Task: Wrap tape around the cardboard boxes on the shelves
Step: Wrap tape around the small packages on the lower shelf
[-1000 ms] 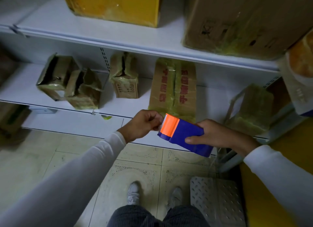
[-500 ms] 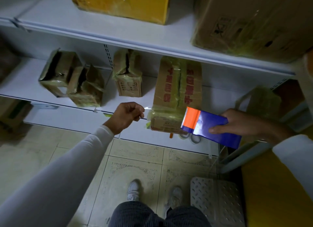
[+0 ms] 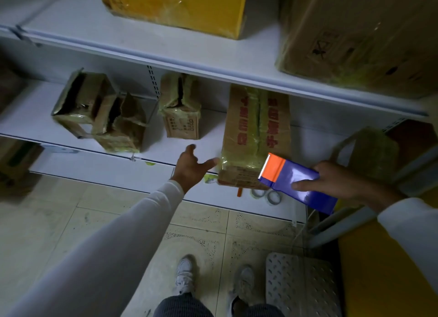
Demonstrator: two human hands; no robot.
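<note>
From the head view, the person stands facing the middle shelf (image 3: 71,148), where a long cardboard box (image 3: 257,136) with red lettering lies with its near end jutting over the shelf edge. The left hand (image 3: 189,167) is released, fingers spread, the thumb reaching to the box's near left corner; whether it presses tape there is hard to tell in this dim light. The right hand (image 3: 331,183) is grasping a blue tape dispenser (image 3: 297,181), its orange toothed end lying just against the near right corner of the box. Three smaller boxes (image 3: 180,108) sit further left on the same shelf, some with torn flaps, and spare tape rolls (image 3: 267,196) lie below.

To my eye the strip is being laid across the box's front end. It would go best with the left thumb pinning the tape's start flat while the dispenser pulls taut and level around the corner, so nothing wrinkles or lifts.
</note>
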